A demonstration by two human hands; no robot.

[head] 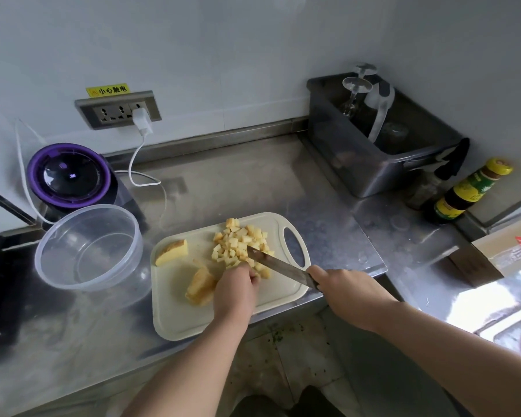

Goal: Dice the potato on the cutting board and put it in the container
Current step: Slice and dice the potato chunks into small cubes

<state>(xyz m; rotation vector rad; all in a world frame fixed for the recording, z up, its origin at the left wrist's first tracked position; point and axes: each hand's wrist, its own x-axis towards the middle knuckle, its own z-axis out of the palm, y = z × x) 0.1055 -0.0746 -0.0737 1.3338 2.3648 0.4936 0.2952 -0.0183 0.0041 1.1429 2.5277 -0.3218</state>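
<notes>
A pale cutting board [175, 314] lies on the steel counter. Several potato dice [238, 242] are heaped at its far right. One potato wedge [172, 252] lies at the board's far left, and a larger potato chunk [199, 286] sits mid-board. My left hand [236, 288] rests with curled fingers just right of that chunk, at the near edge of the dice; what its fingertips hold is hidden. My right hand [342, 288] grips the handle of a knife [275, 264], whose blade points left into the dice. A clear round container [54, 272] stands left of the board, with nothing in it.
A purple-topped appliance [69, 176] with a white cable stands behind the container. A grey bin [367, 164] with glasses sits at the back right, a sauce bottle [463, 194] beside it. A cardboard box [494, 254] and sink edge are at the right.
</notes>
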